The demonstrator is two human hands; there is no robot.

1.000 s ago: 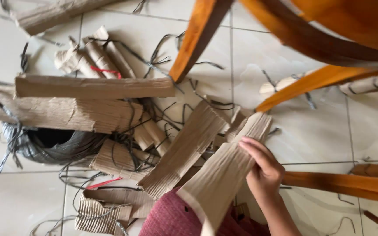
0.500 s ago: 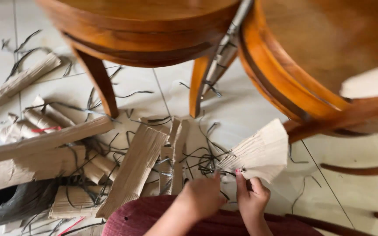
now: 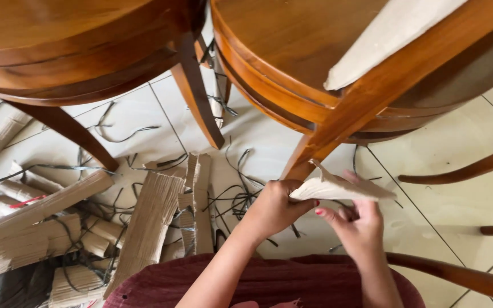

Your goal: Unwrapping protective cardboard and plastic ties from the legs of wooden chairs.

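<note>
Both hands hold one pale strip of corrugated cardboard [image 3: 338, 188] flat, just under a wooden chair leg [image 3: 338, 128]. My left hand [image 3: 278, 206] pinches the strip's left end. My right hand [image 3: 358, 222] supports it from below with the fingers curled up around its middle. A second pale cardboard sheet [image 3: 389, 34] lies against the chair's frame at the upper right. My lap, in dark red cloth [image 3: 269, 282], fills the bottom edge.
Two round wooden chairs [image 3: 81, 40] stand upside down over the white tiled floor [image 3: 446, 171]. Several cardboard strips [image 3: 149, 219] and rolls [image 3: 24, 239] lie at the left among black plastic straps [image 3: 235, 197]. Curved chair legs [image 3: 463, 274] cross at the right.
The view has swung right and closer to the chairs. My hands have lifted the cardboard strip and turned it flat below the chair leg, with my left hand now gripping its end.
</note>
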